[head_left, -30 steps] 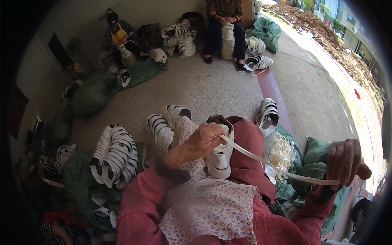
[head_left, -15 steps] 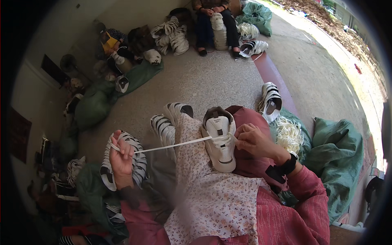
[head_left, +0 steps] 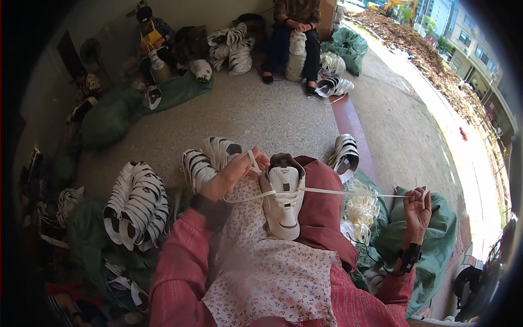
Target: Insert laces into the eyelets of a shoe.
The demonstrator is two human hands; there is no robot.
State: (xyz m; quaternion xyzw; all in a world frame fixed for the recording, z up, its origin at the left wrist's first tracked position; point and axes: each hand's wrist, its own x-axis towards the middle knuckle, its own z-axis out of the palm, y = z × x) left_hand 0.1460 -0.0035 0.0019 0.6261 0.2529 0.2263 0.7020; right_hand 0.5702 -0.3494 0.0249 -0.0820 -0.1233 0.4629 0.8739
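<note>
On the lap, over a flowered apron (head_left: 272,278), a white sneaker (head_left: 283,204) lies sole down, its long axis running straight away from the person: toe toward the body, heel and dark collar toward the concrete floor (head_left: 261,117). A white lace (head_left: 348,192) crosses its upper. Half a second ago the lace was drawn out to the person's left; now it runs taut to the right, which suggests another eyelet row has just been threaded and pulled through. The right hand (head_left: 417,210), raised near the lap's right edge, pinches the far end between thumb and fingertips. The left hand (head_left: 235,173), touching the shoe's heel side, is closed around a loop of lace. Piles of striped shoes (head_left: 139,201) lie beside the left knee, a heap of loose laces (head_left: 362,210) on green sacking (head_left: 436,245) to the right.
</note>
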